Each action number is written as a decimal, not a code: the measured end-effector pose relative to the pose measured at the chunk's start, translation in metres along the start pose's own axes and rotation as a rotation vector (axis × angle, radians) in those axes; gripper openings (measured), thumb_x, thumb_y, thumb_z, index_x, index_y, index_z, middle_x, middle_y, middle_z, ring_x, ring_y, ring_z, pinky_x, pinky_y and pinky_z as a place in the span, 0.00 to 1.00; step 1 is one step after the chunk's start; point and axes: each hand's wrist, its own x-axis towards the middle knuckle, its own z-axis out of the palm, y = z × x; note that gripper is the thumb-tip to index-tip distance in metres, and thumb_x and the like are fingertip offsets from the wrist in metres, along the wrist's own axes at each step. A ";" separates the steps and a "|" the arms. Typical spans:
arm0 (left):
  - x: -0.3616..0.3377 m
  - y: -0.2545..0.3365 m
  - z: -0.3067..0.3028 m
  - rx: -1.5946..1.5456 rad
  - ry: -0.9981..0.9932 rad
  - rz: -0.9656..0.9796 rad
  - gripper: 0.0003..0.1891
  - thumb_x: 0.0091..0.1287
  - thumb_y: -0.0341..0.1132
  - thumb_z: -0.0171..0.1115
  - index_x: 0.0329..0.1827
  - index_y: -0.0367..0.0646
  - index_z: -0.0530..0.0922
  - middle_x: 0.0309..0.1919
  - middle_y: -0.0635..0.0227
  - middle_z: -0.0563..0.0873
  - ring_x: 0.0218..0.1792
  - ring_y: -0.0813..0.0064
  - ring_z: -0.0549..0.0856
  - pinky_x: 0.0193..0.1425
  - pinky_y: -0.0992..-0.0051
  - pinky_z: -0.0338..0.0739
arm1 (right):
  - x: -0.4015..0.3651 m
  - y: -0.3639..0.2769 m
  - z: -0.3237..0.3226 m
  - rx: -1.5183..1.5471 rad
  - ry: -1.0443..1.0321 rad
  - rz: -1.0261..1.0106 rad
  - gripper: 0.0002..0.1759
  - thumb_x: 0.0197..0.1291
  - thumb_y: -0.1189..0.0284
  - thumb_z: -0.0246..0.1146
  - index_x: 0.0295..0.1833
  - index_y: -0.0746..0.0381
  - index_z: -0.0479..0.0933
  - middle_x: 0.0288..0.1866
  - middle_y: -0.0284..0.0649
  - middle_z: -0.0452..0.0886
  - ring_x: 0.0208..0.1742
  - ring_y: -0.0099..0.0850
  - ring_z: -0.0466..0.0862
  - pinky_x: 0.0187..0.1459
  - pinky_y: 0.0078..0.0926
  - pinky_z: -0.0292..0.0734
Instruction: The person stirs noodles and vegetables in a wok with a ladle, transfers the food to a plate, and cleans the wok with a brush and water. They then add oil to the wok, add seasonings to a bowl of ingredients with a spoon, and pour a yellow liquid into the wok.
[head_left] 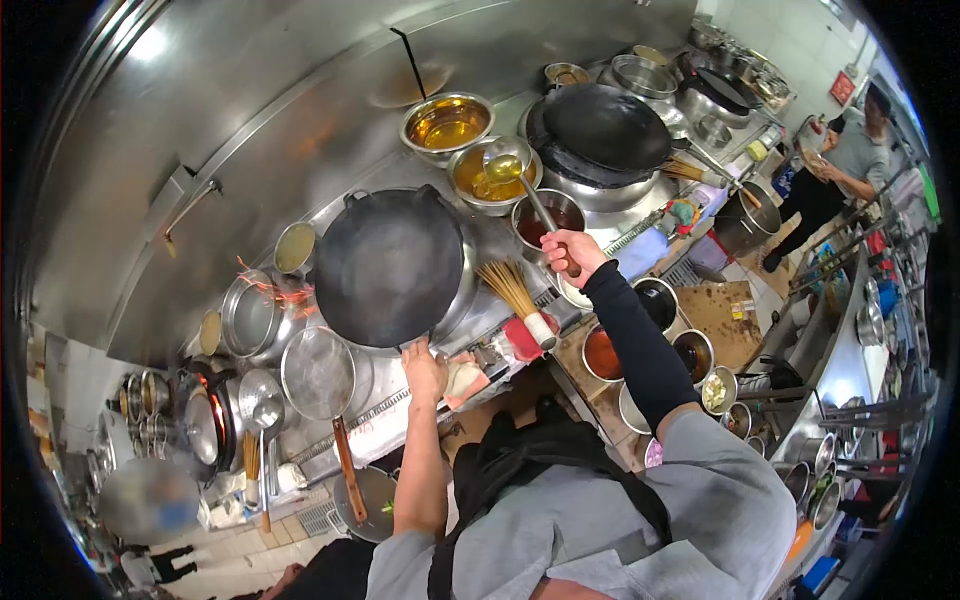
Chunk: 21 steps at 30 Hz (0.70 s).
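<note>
My right hand [572,252] is closed round the handle of a ladle [503,168], whose bowl hangs over a metal bowl of yellow oil [468,182]. Yellow liquid shows in the ladle's bowl. At the near rim of a large black wok [390,268], my left hand [424,372] grips the edge or its handle; the fingers are partly hidden. The wok looks bare inside and sits on the stove. Beside it lies a bamboo brush [510,290]. A pot of dark reddish liquid [548,218] stands just beyond my right hand.
Another oil bowl [447,124] stands behind. A second wok [607,134] is at the back right. A wire strainer [318,372] rests left of my wok, near a lit burner [215,415]. Sauce pots [603,352] stand at my right. A person [850,160] stands far right.
</note>
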 end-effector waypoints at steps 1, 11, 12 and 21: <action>-0.004 0.001 -0.002 0.003 0.015 0.040 0.25 0.65 0.29 0.68 0.65 0.32 0.77 0.64 0.43 0.80 0.68 0.44 0.77 0.79 0.52 0.66 | -0.003 -0.001 0.002 0.034 -0.020 0.009 0.03 0.72 0.76 0.58 0.45 0.66 0.73 0.29 0.30 0.72 0.22 0.16 0.69 0.19 0.16 0.63; -0.037 -0.009 0.000 -0.123 -0.250 -0.094 0.35 0.63 0.53 0.76 0.67 0.41 0.79 0.63 0.48 0.79 0.60 0.46 0.84 0.64 0.55 0.81 | -0.099 0.047 0.048 -0.047 -0.064 0.196 0.16 0.79 0.70 0.56 0.61 0.71 0.71 0.32 0.28 0.71 0.22 0.13 0.67 0.16 0.11 0.60; -0.037 -0.022 0.021 -0.043 -0.347 -0.054 0.33 0.62 0.58 0.77 0.69 0.56 0.80 0.62 0.53 0.82 0.58 0.49 0.86 0.62 0.57 0.83 | -0.104 0.052 0.059 -0.058 -0.079 0.232 0.16 0.80 0.71 0.54 0.63 0.72 0.70 0.32 0.29 0.72 0.24 0.14 0.70 0.16 0.12 0.62; -0.048 -0.021 0.040 -0.035 -0.332 -0.147 0.46 0.59 0.60 0.77 0.67 0.26 0.74 0.57 0.47 0.88 0.58 0.49 0.89 0.62 0.58 0.84 | -0.076 0.264 0.089 -1.612 0.256 -0.661 0.23 0.67 0.73 0.63 0.63 0.73 0.70 0.45 0.69 0.83 0.47 0.71 0.83 0.51 0.60 0.78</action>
